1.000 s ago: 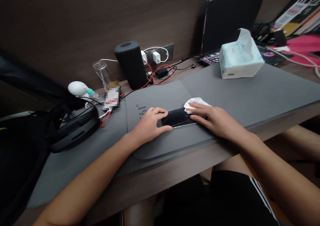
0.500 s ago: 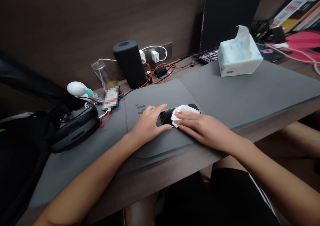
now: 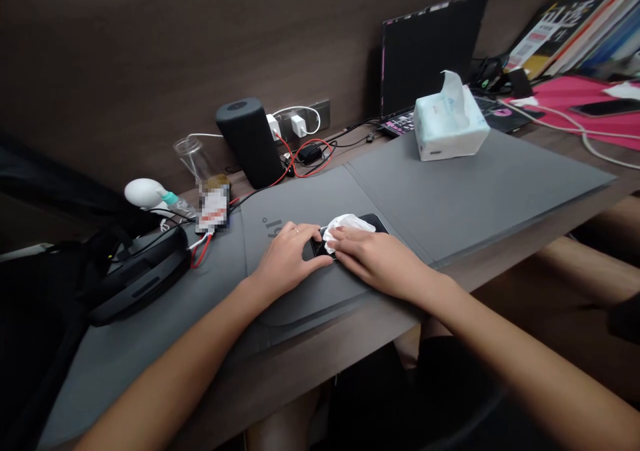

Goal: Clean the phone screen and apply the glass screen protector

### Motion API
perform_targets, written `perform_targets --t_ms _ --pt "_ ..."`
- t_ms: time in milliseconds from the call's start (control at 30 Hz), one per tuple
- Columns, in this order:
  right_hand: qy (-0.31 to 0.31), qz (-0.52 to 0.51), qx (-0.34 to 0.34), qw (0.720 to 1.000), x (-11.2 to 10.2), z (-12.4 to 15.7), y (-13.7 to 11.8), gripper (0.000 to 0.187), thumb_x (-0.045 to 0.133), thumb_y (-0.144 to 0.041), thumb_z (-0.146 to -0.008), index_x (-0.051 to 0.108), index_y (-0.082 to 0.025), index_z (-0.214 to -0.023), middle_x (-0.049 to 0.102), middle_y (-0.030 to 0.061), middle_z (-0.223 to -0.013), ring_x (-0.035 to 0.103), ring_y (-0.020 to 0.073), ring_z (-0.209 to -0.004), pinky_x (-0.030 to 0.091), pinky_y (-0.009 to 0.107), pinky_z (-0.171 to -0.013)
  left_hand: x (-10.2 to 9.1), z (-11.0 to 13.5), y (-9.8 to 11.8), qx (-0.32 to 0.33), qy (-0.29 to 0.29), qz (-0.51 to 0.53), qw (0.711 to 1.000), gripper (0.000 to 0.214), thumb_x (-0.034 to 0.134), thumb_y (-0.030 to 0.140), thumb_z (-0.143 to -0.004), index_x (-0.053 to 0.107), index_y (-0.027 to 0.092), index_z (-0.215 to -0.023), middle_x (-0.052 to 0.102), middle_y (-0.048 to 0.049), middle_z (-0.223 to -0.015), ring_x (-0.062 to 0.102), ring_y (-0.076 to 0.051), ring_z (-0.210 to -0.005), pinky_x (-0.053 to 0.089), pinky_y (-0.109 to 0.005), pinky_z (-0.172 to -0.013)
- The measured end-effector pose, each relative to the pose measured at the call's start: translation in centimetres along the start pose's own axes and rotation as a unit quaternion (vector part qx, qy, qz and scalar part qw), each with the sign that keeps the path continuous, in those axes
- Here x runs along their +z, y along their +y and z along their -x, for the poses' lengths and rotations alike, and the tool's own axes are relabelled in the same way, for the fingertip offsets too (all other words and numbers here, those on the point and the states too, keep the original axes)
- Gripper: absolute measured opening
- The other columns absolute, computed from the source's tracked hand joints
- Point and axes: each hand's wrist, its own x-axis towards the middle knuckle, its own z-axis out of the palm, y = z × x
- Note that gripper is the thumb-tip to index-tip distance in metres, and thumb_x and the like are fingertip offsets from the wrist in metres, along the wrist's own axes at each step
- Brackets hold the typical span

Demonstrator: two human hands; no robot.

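Observation:
A dark smartphone [image 3: 380,224] lies flat on the grey desk mat [image 3: 320,191], its screen partly covered. My left hand [image 3: 287,258] steadies the phone's left end, thumb on the near edge and fingers on the far one. With its fingers pressed flat, my right hand [image 3: 375,254] holds a crumpled white tissue [image 3: 354,223] down against the screen. The fingertips of both hands are close together over the phone.
Behind the mat stand a black cylindrical speaker [image 3: 250,144], plugs, tangled cables and a laptop [image 3: 430,58]. A tissue pack [image 3: 450,124] sits on the mat. To the left are a black headset [image 3: 145,278] and a glass bottle [image 3: 193,158]. Another phone [image 3: 607,107] lies far right.
My right hand has slid the tissue leftward along the screen, closer to my left hand. My left hand keeps its hold on the phone. The view has turned a little to the right.

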Motion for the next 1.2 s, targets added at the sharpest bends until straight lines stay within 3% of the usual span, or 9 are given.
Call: perform_targets --t_ms 167,300,467,600,767,900,1067,1200 --pt "0.008 -0.019 0.022 1.0 -1.2 2.3 1.7 0.032 0.045 -0.027 -0.101 0.069 -0.02 -0.122 0.063 0.0087 -0.138 0.061 0.0265 -0.125 0.053 0.044 -0.102 0.1 0.1 -0.1 0.002 0.003 0.002 1.0 0.024 0.075 0.036 -0.085 0.059 0.023 -0.097 0.067 -0.0025 -0.126 0.056 -0.026 -0.11 0.047 -0.043 -0.096" --pt "0.031 -0.003 0.048 0.998 -1.6 2.4 2.9 0.031 0.045 -0.026 -0.101 0.071 -0.021 -0.117 0.066 0.0084 -0.134 0.065 0.0278 -0.12 0.056 0.045 -0.096 0.0 0.0 -0.1 0.001 0.005 0.004 1.0 0.024 0.076 0.035 -0.084 0.059 0.023 -0.095 0.067 -0.0017 -0.126 0.056 -0.026 -0.11 0.047 -0.043 -0.097" --pt "0.028 -0.002 0.038 0.999 -0.1 0.5 0.3 0.031 0.047 -0.023 -0.099 0.069 -0.015 -0.12 0.065 0.0148 -0.134 0.064 0.0301 -0.121 0.054 0.047 -0.1 0.1 0.0 0.0 0.006 0.005 0.002 1.0 0.022 0.076 0.034 -0.084 0.061 0.023 -0.094 0.067 -0.0025 -0.128 0.056 -0.026 -0.112 0.046 -0.043 -0.098" --pt "0.026 -0.041 0.016 0.999 0.5 0.5 -1.2 0.032 0.047 -0.023 -0.1 0.066 -0.016 -0.125 0.064 0.0135 -0.136 0.061 0.0281 -0.125 0.051 0.046 -0.104 0.2 0.1 0.1 -0.003 0.008 -0.004 1.0 0.02 0.075 0.031 -0.085 0.062 0.023 -0.098 0.068 -0.003 -0.126 0.057 -0.026 -0.111 0.045 -0.043 -0.099" --pt "0.029 -0.032 0.059 0.997 -0.8 2.7 1.2 0.032 0.045 -0.026 -0.102 0.065 -0.019 -0.124 0.064 0.0119 -0.137 0.062 0.0287 -0.123 0.053 0.048 -0.102 0.2 0.1 0.3 -0.01 0.005 -0.001 1.0 0.019 0.075 0.033 -0.085 0.062 0.023 -0.096 0.067 -0.0027 -0.129 0.058 -0.026 -0.111 0.046 -0.044 -0.098" --pt "0.032 0.013 0.092 0.995 -0.9 2.7 2.3 0.034 0.039 -0.026 -0.103 0.059 -0.019 -0.131 0.062 0.0146 -0.138 0.063 0.0296 -0.122 0.055 0.049 -0.098 0.3 0.0 0.3 -0.01 0.004 0.013 1.0 0.018 0.075 0.029 -0.085 0.061 0.023 -0.096 0.067 -0.0022 -0.128 0.059 -0.026 -0.111 0.046 -0.043 -0.098" --pt "0.054 0.056 0.08 0.994 0.4 1.2 0.2 0.035 0.051 -0.027 -0.098 0.057 -0.011 -0.129 0.058 0.0228 -0.138 0.051 0.0358 -0.133 0.049 0.055 -0.104 0.3 0.0 0.3 -0.011 0.001 0.03 0.999 0.02 0.075 0.03 -0.085 0.061 0.023 -0.098 0.067 -0.003 -0.127 0.061 -0.025 -0.107 0.046 -0.043 -0.096" --pt "0.062 0.046 0.064 0.995 0.5 1.9 -1.3 0.038 0.055 -0.027 -0.097 0.057 -0.008 -0.129 0.058 0.0249 -0.137 0.05 0.0366 -0.134 0.049 0.054 -0.106 0.1 0.0 0.6 -0.011 -0.003 0.028 1.0 0.019 0.074 0.03 -0.086 0.061 0.023 -0.098 0.067 -0.0031 -0.127 0.061 -0.024 -0.106 0.046 -0.042 -0.095"
